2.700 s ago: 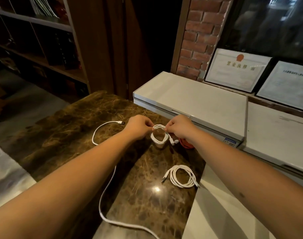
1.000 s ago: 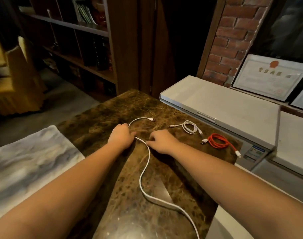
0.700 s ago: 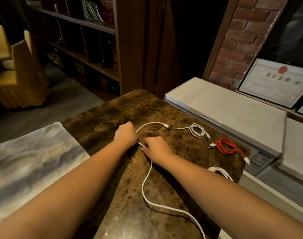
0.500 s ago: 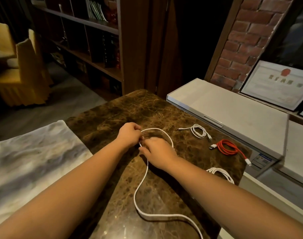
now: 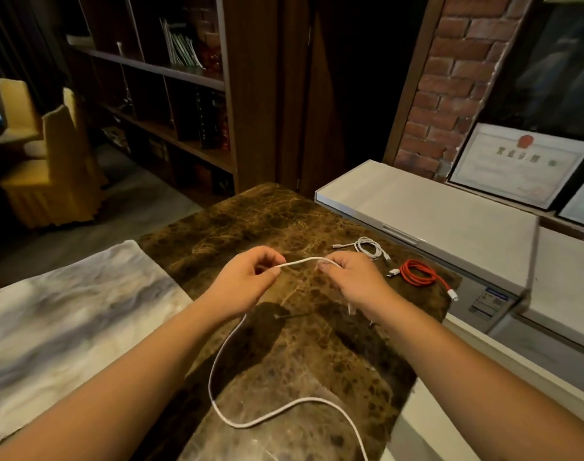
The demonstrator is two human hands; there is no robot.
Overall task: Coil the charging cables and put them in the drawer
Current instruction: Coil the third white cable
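A long white cable (image 5: 217, 390) trails loose over the brown marble table (image 5: 250, 221) toward the near edge. My left hand (image 5: 247, 284) and my right hand (image 5: 354, 281) each pinch it, lifted above the table, with a short stretch arched between them. The cable's end hangs down under my right hand. Farther right lie a small coiled white cable (image 5: 369, 247) and a coiled red cable (image 5: 417, 272). No drawer is in sight.
White chest freezers (image 5: 433, 214) adjoin the table's right side, with framed certificates (image 5: 520, 164) behind them. A grey marbled surface (image 5: 61, 311) lies to the left. Bookshelves (image 5: 171, 94) and yellow chairs (image 5: 51, 161) stand beyond.
Both hands have risen off the table with the long white cable and moved apart, pulling a span of it between them. The third white coil at the right edge is now hidden behind my right arm.
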